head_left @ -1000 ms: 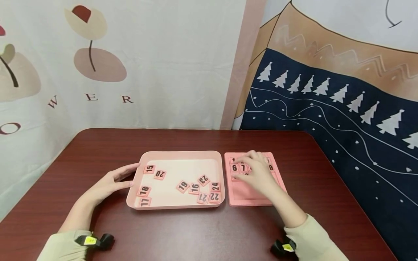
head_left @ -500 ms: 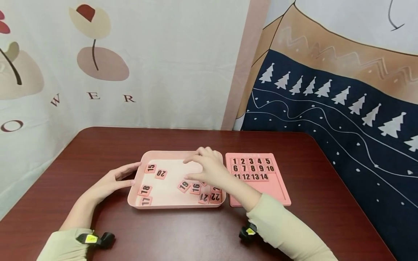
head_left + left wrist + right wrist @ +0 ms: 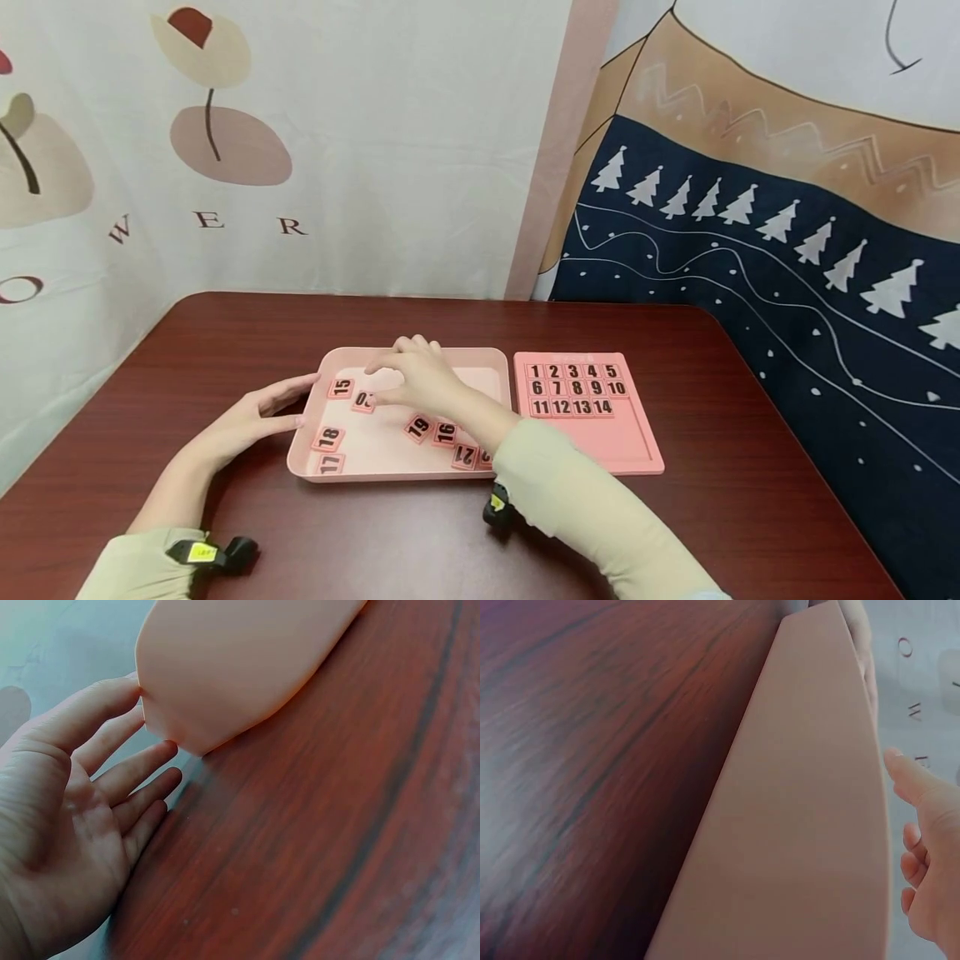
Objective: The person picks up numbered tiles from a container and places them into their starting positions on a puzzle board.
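one right hand [image 3: 420, 377], fingers apart, shifted left over tile 20 [image 3: 361, 402], left hand [image 3: 246, 425], fingers apart, still touching tray [image 3: 375, 446]

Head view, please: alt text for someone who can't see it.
A right hand is over a pink tray of loose number tiles, partly covering one, while the left hand touches the tray's left end. To the tray's right on the brown table, a pink board holds tiles 1 to 14 in three rows.

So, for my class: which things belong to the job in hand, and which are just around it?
Likely the job:
tray
loose number tiles
number board
left hand, touching the tray
right hand, over it

Likely just around:
table
flower cloth
tree cloth
wrist cameras
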`<state>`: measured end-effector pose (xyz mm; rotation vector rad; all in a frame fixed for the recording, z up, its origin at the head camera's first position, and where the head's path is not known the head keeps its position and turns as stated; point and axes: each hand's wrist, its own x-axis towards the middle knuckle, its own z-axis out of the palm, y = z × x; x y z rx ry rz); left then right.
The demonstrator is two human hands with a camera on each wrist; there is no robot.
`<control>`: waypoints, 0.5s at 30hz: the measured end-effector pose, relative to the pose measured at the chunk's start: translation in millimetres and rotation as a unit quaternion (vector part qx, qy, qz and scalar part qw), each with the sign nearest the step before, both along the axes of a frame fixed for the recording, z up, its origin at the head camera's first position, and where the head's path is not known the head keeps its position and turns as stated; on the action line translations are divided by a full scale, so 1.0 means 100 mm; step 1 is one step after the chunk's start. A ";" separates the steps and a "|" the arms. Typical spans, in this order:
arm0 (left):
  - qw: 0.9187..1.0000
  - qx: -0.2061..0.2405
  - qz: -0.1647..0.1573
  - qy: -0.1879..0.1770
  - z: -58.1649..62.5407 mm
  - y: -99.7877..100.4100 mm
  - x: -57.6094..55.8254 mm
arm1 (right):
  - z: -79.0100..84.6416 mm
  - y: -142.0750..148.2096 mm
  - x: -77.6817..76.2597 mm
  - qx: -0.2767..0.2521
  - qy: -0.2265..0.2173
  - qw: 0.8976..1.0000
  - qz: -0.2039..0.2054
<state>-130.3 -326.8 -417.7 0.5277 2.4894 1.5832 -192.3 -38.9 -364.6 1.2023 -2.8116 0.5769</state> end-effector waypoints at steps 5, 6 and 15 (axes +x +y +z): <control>1.000 0.003 -0.002 -0.003 0.01 -0.01 -0.01 | -0.05 -0.19 -0.06 0.023 -0.004 1.000 -0.009; 1.000 0.004 -0.002 -0.004 0.01 -0.01 -0.01 | -0.06 -0.23 -0.07 0.028 -0.003 1.000 -0.011; 1.000 0.007 -0.003 -0.004 0.02 -0.01 0.00 | -0.20 -0.45 -0.09 0.048 -0.013 0.998 -0.047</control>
